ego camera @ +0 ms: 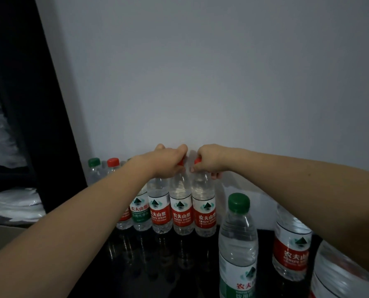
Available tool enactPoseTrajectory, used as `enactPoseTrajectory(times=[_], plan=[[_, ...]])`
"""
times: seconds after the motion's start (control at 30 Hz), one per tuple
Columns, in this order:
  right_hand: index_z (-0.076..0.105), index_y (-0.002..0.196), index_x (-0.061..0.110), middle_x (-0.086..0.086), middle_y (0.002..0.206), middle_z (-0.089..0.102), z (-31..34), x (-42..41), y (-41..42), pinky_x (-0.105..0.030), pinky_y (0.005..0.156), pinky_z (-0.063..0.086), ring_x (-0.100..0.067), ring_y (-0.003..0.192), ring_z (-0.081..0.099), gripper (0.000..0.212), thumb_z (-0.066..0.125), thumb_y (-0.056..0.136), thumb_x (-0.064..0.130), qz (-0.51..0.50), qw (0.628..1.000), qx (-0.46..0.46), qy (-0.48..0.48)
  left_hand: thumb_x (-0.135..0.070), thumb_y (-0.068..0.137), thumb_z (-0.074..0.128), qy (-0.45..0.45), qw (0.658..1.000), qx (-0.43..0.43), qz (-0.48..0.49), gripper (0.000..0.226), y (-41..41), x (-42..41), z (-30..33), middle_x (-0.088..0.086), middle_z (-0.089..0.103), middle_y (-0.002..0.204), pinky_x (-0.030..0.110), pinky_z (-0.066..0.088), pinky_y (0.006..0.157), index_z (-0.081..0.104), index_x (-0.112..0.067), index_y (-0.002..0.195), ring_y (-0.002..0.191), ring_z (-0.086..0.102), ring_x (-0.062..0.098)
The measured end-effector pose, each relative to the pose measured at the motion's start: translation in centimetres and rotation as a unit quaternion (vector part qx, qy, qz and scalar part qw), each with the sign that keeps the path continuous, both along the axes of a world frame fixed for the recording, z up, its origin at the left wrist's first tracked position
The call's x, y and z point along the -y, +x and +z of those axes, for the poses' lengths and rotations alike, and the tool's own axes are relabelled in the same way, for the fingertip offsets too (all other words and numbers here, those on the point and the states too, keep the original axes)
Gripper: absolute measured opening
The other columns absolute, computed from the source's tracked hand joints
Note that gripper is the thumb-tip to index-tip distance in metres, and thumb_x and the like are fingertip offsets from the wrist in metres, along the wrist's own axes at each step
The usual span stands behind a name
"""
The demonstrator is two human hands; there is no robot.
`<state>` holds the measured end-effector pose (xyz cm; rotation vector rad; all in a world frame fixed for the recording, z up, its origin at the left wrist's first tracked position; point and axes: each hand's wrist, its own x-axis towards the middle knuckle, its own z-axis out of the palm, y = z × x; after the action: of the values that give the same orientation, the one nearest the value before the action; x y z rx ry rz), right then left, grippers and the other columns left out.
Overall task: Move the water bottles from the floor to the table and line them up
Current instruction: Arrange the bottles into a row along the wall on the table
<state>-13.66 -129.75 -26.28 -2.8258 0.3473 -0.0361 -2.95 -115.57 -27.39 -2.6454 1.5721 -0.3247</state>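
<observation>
Currently placing: my left hand (170,161) grips the cap end of one red-label bottle (181,209), my right hand (209,161) pinches the neck of its neighbour bottle (205,211). Both stand upright on the dark table (136,265), at the right end of the row by the wall (200,72), touching or nearly so. A green-cap bottle (237,244) and two more stand loose, nearer me. Next, I judge: release cleanly without tipping, then bring the strays into line.

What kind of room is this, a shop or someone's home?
Hard to say; likely a plain indoor room, perhaps a storeroom. Clear plastic water bottles with red labels stand lined up on a glossy black table against a bare white wall.
</observation>
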Motion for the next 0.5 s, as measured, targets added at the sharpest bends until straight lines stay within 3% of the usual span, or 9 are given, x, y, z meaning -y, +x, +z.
enactPoseTrajectory(times=[0.1, 0.2, 0.27, 0.5], plan=[[0.057, 0.114, 0.007, -0.016, 0.091, 0.071, 0.5, -0.5, -1.4, -0.034, 0.061, 0.057, -0.027, 0.071, 0.069, 0.044, 0.063, 0.089, 0.043, -0.002, 0.999, 0.011, -0.036, -0.04, 0.1, 0.044, 0.024, 0.999, 0.036, 0.023, 0.02, -1.3, 0.1, 0.3, 0.001, 0.062, 0.106, 0.043, 0.031, 0.097, 0.042, -0.022, 0.11, 0.097, 0.057, 0.025], [0.046, 0.134, 0.011, -0.013, 0.123, 0.06, 2.8, -0.8, -4.6, -0.035, 0.083, 0.052, -0.028, 0.103, 0.062, 0.055, 0.062, 0.09, 0.041, -0.018, 0.996, 0.067, -0.056, -0.037, 0.102, 0.038, 0.007, 0.997, 0.063, 0.048, 0.034, -3.8, -0.3, 2.2, 0.01, 0.057, 0.124, 0.044, 0.03, 0.098, 0.047, -0.016, 0.127, 0.112, 0.052, 0.03], [0.045, 0.137, 0.012, -0.012, 0.134, 0.053, 4.5, -1.2, -7.9, -0.036, 0.092, 0.047, -0.028, 0.116, 0.054, 0.053, 0.058, 0.092, 0.038, -0.034, 0.992, 0.099, -0.074, -0.037, 0.102, 0.038, -0.002, 0.994, 0.092, 0.063, 0.041, -6.0, -1.5, 4.0, 0.012, 0.053, 0.134, 0.045, 0.031, 0.103, 0.044, -0.014, 0.136, 0.121, 0.047, 0.032], [0.04, 0.14, 0.015, -0.011, 0.134, 0.051, 6.8, -5.6, -23.4, -0.033, 0.089, 0.042, -0.027, 0.117, 0.053, 0.052, 0.053, 0.093, 0.033, -0.046, 0.983, 0.156, -0.088, -0.043, 0.102, 0.039, -0.006, 0.998, 0.04, 0.039, 0.049, -20.4, -7.6, 8.1, 0.008, 0.05, 0.143, 0.043, 0.039, 0.103, 0.04, -0.02, 0.146, 0.127, 0.047, 0.029]])
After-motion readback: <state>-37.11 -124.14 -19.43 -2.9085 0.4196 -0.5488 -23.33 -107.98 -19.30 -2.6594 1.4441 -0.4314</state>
